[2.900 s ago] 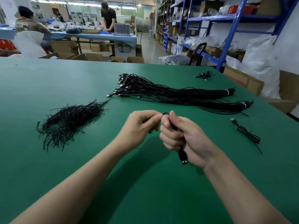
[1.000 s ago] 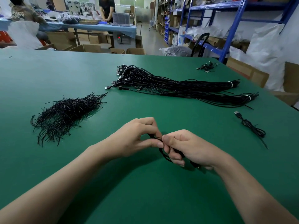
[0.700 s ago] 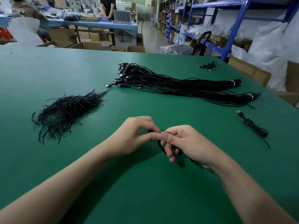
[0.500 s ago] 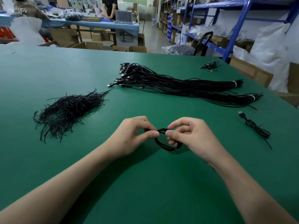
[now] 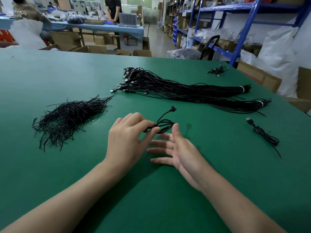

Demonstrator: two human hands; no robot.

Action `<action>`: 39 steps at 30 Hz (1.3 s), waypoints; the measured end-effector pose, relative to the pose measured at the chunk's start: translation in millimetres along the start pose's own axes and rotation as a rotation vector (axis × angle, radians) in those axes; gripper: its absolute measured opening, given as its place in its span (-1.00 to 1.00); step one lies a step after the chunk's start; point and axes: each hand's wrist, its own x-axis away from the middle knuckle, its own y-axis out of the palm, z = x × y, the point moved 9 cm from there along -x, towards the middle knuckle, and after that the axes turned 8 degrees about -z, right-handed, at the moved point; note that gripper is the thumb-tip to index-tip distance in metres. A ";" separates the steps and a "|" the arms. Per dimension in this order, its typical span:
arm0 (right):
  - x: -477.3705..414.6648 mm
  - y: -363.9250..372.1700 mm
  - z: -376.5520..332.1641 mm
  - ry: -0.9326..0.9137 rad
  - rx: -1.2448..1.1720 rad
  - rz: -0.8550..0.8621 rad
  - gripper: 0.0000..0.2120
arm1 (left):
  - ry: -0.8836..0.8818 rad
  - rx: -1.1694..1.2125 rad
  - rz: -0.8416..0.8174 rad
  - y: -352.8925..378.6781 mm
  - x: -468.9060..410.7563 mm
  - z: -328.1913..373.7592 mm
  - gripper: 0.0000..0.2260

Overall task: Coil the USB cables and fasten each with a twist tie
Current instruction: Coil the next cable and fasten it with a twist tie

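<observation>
One coiled cable (image 5: 164,126), pinched by left hand (image 5: 127,140) above green surface (image 5: 50,73); right hand (image 5: 178,152), gripping it half a second ago, now spread open beside it. Tie apparently fastened.

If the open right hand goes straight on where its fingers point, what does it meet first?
Probably the left hand: the right hand has its fingers pointing left, just below the coiled cable pinched there. Depth is unclear.

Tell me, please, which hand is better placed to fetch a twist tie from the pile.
Probably the right hand: it is open and empty, while the left hand pinches the coiled USB cable. The twist tie pile lies on the left, though, so it must cross over.
</observation>
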 end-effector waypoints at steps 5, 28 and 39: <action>-0.1 -0.2 -9.3 -0.092 -0.331 -0.002 -0.33 | 0.216 -0.120 0.020 3.5 6.0 27.5 -0.85; 5.7 -19.7 -13.9 -0.177 -0.004 0.242 -0.69 | 0.420 -0.413 0.018 16.5 14.4 72.3 -0.70; 16.9 -36.9 -45.9 -0.395 0.402 0.441 -0.66 | 0.193 0.090 -0.202 17.3 10.5 48.7 -0.76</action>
